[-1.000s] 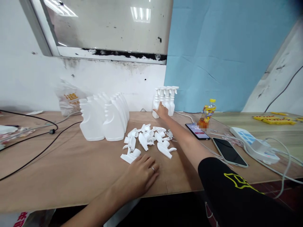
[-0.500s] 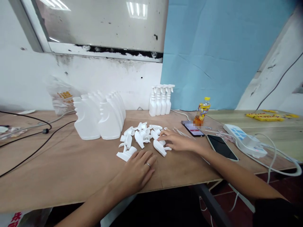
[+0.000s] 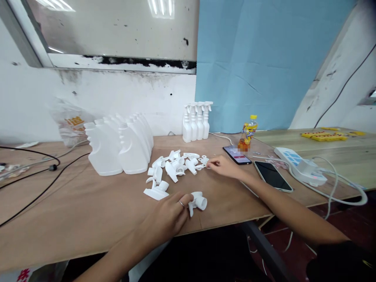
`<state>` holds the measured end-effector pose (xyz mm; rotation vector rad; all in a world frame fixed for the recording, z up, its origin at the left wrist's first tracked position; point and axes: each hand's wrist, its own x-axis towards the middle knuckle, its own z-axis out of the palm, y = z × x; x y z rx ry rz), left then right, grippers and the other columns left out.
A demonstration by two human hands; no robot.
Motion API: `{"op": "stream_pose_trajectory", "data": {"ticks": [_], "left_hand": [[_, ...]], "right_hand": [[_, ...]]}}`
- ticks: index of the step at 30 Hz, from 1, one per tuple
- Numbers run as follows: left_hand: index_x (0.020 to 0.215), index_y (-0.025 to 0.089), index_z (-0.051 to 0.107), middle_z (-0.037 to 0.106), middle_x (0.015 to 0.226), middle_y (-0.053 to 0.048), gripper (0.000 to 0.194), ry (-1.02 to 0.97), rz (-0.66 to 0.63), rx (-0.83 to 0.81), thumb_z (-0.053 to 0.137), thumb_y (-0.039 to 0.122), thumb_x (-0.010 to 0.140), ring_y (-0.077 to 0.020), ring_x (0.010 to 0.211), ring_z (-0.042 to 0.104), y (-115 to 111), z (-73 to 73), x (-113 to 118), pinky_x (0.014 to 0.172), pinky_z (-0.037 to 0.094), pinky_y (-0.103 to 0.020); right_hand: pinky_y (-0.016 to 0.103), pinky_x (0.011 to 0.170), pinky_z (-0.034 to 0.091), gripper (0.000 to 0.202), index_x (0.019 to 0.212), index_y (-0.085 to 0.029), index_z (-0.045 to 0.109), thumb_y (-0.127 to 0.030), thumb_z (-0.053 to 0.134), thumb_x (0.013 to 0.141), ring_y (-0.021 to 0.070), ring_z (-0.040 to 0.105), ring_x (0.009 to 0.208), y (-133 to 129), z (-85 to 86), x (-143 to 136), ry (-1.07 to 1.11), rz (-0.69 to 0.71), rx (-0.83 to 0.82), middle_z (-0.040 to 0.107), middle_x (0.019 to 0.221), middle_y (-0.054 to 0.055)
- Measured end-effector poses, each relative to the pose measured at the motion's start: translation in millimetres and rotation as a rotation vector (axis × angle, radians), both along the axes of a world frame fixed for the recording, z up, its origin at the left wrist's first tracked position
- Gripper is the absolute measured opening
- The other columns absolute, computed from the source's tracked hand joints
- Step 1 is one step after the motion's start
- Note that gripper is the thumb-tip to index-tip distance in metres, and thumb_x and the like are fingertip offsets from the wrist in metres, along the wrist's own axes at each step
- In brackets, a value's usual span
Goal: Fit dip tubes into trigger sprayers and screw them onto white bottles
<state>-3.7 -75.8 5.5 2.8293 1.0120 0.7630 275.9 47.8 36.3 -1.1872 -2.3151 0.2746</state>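
My left hand (image 3: 170, 213) is closed round a white spray trigger head (image 3: 200, 201), whose round collar points right, near the table's front edge. My right hand (image 3: 222, 166) has its fingers pinched together at a cluster of small white ring-shaped parts (image 3: 203, 159); what lies between the fingertips is too small to make out. Beside them a loose pile of white trigger heads (image 3: 175, 166) lies on the brown table (image 3: 96, 219). One more trigger head (image 3: 157, 190) rests just beyond my left hand.
White open-necked bottles (image 3: 133, 152) stand in rows at the left. Several bottles with trigger heads (image 3: 196, 123) stand against the wall. On the right are a drink bottle (image 3: 249, 131), two phones (image 3: 273, 176) and a power strip (image 3: 308, 172). Black cables (image 3: 53, 167) cross the left side.
The trigger head near my right hand is now in my left hand, closer to the front edge. My right hand has moved back to the small white parts. The view has shifted slightly.
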Motion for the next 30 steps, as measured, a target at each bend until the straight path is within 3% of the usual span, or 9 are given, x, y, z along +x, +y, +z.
{"op": "stream_pose_trajectory", "data": {"ticks": [3,7,12,18,21,24,27,30], "left_hand": [[0.135,0.027,0.047,0.063,0.116,-0.005,0.045,0.097,-0.022,-0.010,0.045,0.009,0.094,-0.0200,0.094,0.064,0.7,0.5,-1.8,0.080,0.054,-0.033],[0.139,0.029,0.046,0.059,0.131,-0.009,0.051,0.148,-0.093,0.065,0.046,0.008,0.092,-0.0221,0.101,0.063,-0.6,2.0,-5.5,0.085,0.053,-0.036],[0.137,0.023,0.048,0.060,0.135,-0.011,0.048,0.106,-0.121,0.076,0.056,0.021,0.090,-0.0290,0.121,0.057,-7.3,10.2,-3.7,0.101,0.047,-0.047],[0.122,0.023,0.053,0.070,0.113,-0.006,0.022,-0.009,-0.037,0.029,0.045,0.025,0.101,-0.0209,0.101,0.067,-5.6,6.9,-0.7,0.088,0.053,-0.035],[0.125,0.022,0.050,0.070,0.105,-0.004,0.024,-0.052,0.022,-0.080,0.041,0.025,0.103,-0.0191,0.092,0.068,-5.5,8.7,-0.8,0.081,0.054,-0.032],[0.123,0.020,0.052,0.069,0.106,-0.006,0.025,-0.037,0.052,-0.117,0.038,0.023,0.102,-0.0214,0.097,0.066,-6.4,13.6,0.2,0.085,0.053,-0.035],[0.117,0.019,0.056,0.067,0.106,-0.007,0.025,-0.016,0.038,-0.089,0.036,0.020,0.102,-0.0223,0.098,0.063,-6.1,15.8,1.8,0.088,0.052,-0.039],[0.111,0.018,0.058,0.065,0.104,-0.008,0.024,0.016,0.029,-0.047,0.036,0.018,0.101,-0.0225,0.095,0.062,-4.2,14.3,2.5,0.088,0.052,-0.040]], "right_hand": [[0.030,0.075,0.047,0.036,0.106,-0.019,0.078,-0.010,0.051,0.085,0.0187,0.064,0.076,1.7,-12.1,2.6,-0.122,0.096,0.033,0.077,0.097,0.006],[0.036,0.087,0.049,0.044,0.120,-0.024,0.073,-0.008,0.051,0.086,0.0225,0.066,0.093,-3.2,-20.9,-6.8,-0.156,0.134,0.042,0.075,0.109,0.008],[0.037,0.082,0.050,0.024,0.101,-0.018,0.076,-0.017,0.054,0.093,0.0230,0.064,0.089,-15.7,-15.2,-13.8,-0.188,0.158,0.080,0.070,0.094,0.010],[0.036,0.086,0.047,0.012,0.084,-0.020,0.066,-0.015,0.058,0.091,0.0216,0.062,0.092,-57.3,-14.5,-11.0,-0.131,0.188,0.007,0.068,0.091,0.006],[0.032,0.075,0.049,0.009,0.093,-0.022,0.064,-0.016,0.058,0.090,0.0187,0.062,0.080,-78.0,-24.5,-11.7,-0.002,0.078,-0.098,0.067,0.087,0.002],[0.030,0.065,0.051,0.006,0.095,-0.025,0.064,-0.022,0.061,0.091,0.0174,0.062,0.071,-91.7,-33.7,-19.3,0.226,0.008,-0.132,0.066,0.081,0.000],[0.035,0.075,0.055,0.009,0.093,-0.028,0.070,-0.028,0.061,0.094,0.0203,0.067,0.082,-102.4,-34.4,-32.6,0.431,0.032,0.049,0.070,0.089,0.003],[0.039,0.089,0.055,0.023,0.111,-0.033,0.072,-0.023,0.057,0.097,0.0220,0.068,0.101,-112.4,-29.2,-44.7,0.482,0.167,0.193,0.071,0.111,0.005]]}}
